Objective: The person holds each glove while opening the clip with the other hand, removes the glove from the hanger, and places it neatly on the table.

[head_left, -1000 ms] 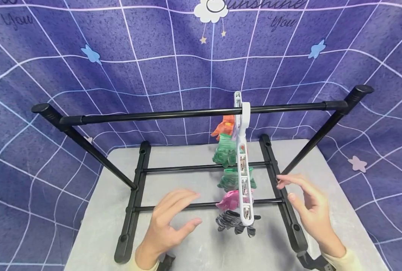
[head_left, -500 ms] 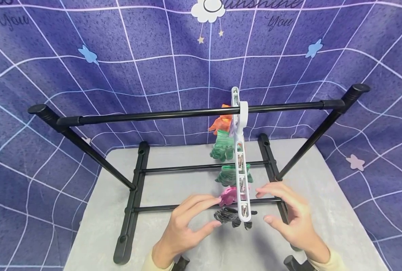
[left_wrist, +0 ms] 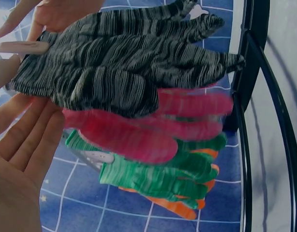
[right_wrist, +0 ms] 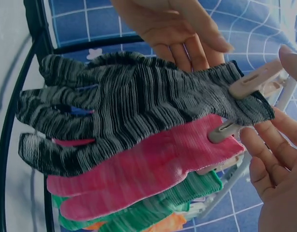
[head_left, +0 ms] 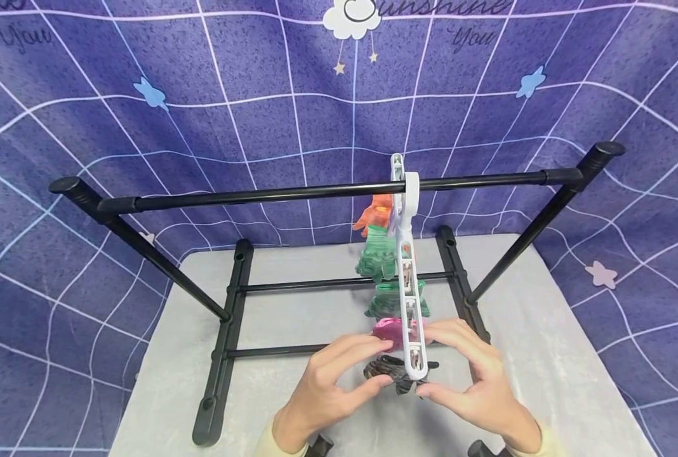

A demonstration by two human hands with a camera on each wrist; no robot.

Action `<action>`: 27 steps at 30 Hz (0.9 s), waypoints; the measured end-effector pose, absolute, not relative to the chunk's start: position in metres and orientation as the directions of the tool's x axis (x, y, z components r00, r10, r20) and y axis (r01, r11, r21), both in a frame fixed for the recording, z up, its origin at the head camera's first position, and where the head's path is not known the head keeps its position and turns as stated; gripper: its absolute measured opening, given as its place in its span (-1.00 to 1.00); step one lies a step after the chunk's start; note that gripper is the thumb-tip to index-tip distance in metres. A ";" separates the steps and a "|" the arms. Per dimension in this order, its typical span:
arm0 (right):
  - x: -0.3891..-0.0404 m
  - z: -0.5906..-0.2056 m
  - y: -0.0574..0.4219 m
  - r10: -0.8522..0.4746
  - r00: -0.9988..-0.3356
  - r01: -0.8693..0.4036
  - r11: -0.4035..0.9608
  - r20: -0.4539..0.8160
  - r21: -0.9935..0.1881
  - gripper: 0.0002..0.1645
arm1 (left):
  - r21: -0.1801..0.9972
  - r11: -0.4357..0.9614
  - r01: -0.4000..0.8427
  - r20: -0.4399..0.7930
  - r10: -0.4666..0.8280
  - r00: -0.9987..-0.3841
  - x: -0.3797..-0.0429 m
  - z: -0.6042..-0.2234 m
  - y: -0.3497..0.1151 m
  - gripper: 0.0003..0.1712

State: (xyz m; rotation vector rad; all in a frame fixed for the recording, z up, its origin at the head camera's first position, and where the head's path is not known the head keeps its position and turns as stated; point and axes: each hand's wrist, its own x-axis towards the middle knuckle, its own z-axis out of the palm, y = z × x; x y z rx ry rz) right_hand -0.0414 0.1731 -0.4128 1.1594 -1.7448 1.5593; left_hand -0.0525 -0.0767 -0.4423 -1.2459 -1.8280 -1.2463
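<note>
A grey-and-black striped knit glove [head_left: 393,371] hangs by its cuff from a clip at the near end of a white clip hanger [head_left: 410,279]. My left hand [head_left: 336,387] is at the glove's left side, thumb and fingers spread, some fingertips reaching behind the cuff. On the other side my right hand [head_left: 476,384] has its thumb near the beige clip [right_wrist: 255,79] and its fingers by the cuff; neither hand plainly pinches anything. Behind hang a pink glove [right_wrist: 148,169], green gloves [left_wrist: 153,174] and an orange glove [head_left: 376,212]. The striped glove partly hides these.
The hanger hooks over the top bar [head_left: 270,193] of a black rack, whose feet [head_left: 219,374] stand on a grey table [head_left: 162,381]. Crossbars [head_left: 310,285] run low between the feet. A blue gridded cloth [head_left: 259,127] hangs behind and at both sides.
Both hands have moved inward from either side toward the striped glove at the hanger's near end. The hanger swayed slightly; the gloves remain hanging from it.
</note>
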 end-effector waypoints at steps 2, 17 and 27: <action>-0.041 -0.413 0.171 -0.247 -0.496 -0.856 -0.024 0.832 -0.517 -0.28 | 0.372 0.133 0.919 0.842 0.369 -0.394 -0.052 -0.444 -0.075 -0.54; -0.041 -0.411 0.161 -0.220 -0.512 -0.850 -0.014 0.830 -0.527 -0.40 | 0.451 0.139 0.882 0.806 0.361 -0.469 -0.049 -0.452 -0.071 -0.62; -0.042 -0.408 0.158 -0.233 -0.484 -0.859 -0.055 0.843 -0.509 -0.42 | 0.467 0.135 0.874 0.797 0.363 -0.482 -0.049 -0.455 -0.069 -0.68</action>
